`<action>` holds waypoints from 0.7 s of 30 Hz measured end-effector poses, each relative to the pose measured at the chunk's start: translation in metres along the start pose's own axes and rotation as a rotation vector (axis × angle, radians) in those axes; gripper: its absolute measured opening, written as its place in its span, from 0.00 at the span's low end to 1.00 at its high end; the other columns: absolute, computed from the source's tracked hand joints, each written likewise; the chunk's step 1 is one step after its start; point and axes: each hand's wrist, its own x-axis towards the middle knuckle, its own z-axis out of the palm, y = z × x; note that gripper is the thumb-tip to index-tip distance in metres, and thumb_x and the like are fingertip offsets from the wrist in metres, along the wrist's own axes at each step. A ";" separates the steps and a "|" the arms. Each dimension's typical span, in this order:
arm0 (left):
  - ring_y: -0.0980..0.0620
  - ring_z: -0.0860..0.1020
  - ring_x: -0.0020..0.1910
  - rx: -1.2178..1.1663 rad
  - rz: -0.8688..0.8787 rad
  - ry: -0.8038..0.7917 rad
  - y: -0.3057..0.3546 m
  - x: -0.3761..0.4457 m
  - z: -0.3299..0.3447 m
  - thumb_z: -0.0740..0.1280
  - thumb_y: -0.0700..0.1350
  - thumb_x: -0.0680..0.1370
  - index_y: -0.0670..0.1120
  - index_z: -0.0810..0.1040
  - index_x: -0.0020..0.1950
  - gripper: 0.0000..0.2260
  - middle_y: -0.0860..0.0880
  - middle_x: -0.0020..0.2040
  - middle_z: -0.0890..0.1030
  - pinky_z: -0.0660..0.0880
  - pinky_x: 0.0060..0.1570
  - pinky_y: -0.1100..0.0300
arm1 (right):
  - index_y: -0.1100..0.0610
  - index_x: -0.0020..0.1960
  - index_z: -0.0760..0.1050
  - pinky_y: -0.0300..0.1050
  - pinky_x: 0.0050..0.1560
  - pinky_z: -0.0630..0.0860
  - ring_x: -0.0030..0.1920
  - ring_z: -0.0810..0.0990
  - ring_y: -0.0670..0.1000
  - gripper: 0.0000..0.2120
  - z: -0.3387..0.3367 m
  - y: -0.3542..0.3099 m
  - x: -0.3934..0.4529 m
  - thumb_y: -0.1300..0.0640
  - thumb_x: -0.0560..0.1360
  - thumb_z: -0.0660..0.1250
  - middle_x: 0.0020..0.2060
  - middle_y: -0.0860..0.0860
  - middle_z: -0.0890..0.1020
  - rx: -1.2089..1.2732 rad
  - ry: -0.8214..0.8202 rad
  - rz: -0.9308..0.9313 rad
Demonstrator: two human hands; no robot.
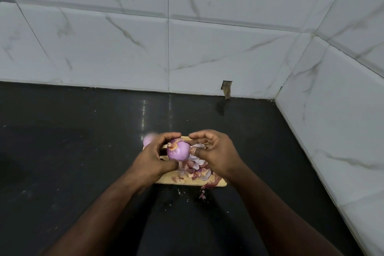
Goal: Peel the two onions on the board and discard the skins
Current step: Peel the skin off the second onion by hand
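Purple onion (178, 150) mostly bare, gripped in left hand (152, 157) above board (166, 181); right hand (216, 155) pinches a skin strip (198, 147) off it. 2nd onion (148, 139) at board's far-left corner, looks peeled. Skins (197, 169) w/ scraps piled on board, not yet binned.

We look down from a single head-worn, wide-angle camera, close above the wooden board (190, 182) on a dark counter (72, 151), facing the tiled corner wall (187, 48).

left hand (154, 157) grips onion (178, 150) | right hand (216, 153) pinches skin (198, 146) | above board (166, 181)
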 end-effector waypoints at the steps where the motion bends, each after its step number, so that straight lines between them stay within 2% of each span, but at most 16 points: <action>1: 0.57 0.81 0.56 -0.011 -0.005 0.000 0.001 0.000 0.001 0.76 0.42 0.62 0.60 0.77 0.64 0.31 0.56 0.60 0.80 0.79 0.49 0.63 | 0.52 0.55 0.83 0.45 0.50 0.82 0.50 0.84 0.45 0.14 0.001 0.001 0.000 0.65 0.72 0.75 0.48 0.46 0.85 -0.009 0.028 -0.011; 4: 0.62 0.81 0.52 -0.017 -0.017 0.035 0.002 0.000 0.005 0.82 0.40 0.66 0.55 0.77 0.65 0.30 0.56 0.58 0.80 0.78 0.48 0.67 | 0.52 0.54 0.82 0.45 0.49 0.83 0.48 0.84 0.46 0.14 0.003 0.001 -0.001 0.65 0.72 0.75 0.45 0.46 0.85 -0.002 0.044 -0.041; 6: 0.64 0.81 0.49 -0.021 -0.022 0.073 0.002 -0.001 0.007 0.81 0.38 0.68 0.53 0.78 0.63 0.27 0.56 0.56 0.81 0.78 0.45 0.68 | 0.52 0.52 0.83 0.43 0.48 0.82 0.46 0.84 0.44 0.13 0.003 0.002 0.000 0.66 0.72 0.74 0.44 0.45 0.85 -0.052 0.058 -0.047; 9: 0.60 0.82 0.53 -0.031 -0.018 0.064 0.000 -0.001 0.010 0.81 0.37 0.67 0.53 0.78 0.64 0.28 0.54 0.58 0.81 0.79 0.48 0.65 | 0.51 0.49 0.83 0.33 0.47 0.77 0.47 0.81 0.38 0.11 0.003 0.006 0.002 0.66 0.73 0.71 0.43 0.40 0.84 -0.220 0.104 -0.054; 11: 0.60 0.80 0.55 -0.031 -0.008 0.061 -0.001 -0.001 0.012 0.81 0.36 0.67 0.53 0.77 0.64 0.29 0.54 0.59 0.80 0.78 0.50 0.65 | 0.51 0.48 0.83 0.30 0.48 0.75 0.47 0.80 0.38 0.11 0.006 0.009 0.001 0.66 0.74 0.69 0.43 0.39 0.83 -0.315 0.093 -0.077; 14: 0.60 0.80 0.55 -0.008 0.011 0.067 -0.001 0.000 0.012 0.82 0.38 0.66 0.52 0.77 0.63 0.29 0.54 0.58 0.81 0.79 0.52 0.62 | 0.52 0.52 0.84 0.36 0.52 0.78 0.49 0.81 0.40 0.10 0.005 0.011 0.003 0.62 0.77 0.68 0.48 0.42 0.85 -0.384 0.068 -0.083; 17: 0.59 0.81 0.56 0.065 0.052 0.072 -0.002 0.001 0.009 0.81 0.38 0.66 0.53 0.77 0.64 0.29 0.55 0.57 0.81 0.80 0.54 0.61 | 0.50 0.61 0.81 0.44 0.61 0.77 0.58 0.79 0.42 0.13 -0.006 0.004 0.004 0.57 0.79 0.68 0.58 0.43 0.83 -0.419 0.058 -0.097; 19: 0.60 0.81 0.56 0.114 0.073 0.055 0.000 0.001 0.008 0.80 0.36 0.68 0.53 0.77 0.66 0.30 0.56 0.58 0.81 0.80 0.54 0.63 | 0.48 0.64 0.79 0.43 0.60 0.78 0.59 0.79 0.40 0.16 -0.011 -0.007 0.002 0.57 0.77 0.70 0.59 0.41 0.82 -0.371 0.060 -0.176; 21: 0.61 0.81 0.55 0.162 0.114 0.034 0.004 0.000 0.010 0.78 0.34 0.68 0.52 0.78 0.66 0.29 0.56 0.57 0.82 0.79 0.53 0.64 | 0.47 0.64 0.78 0.41 0.55 0.80 0.57 0.80 0.39 0.18 -0.008 -0.020 -0.002 0.57 0.76 0.71 0.57 0.40 0.82 -0.350 -0.029 -0.290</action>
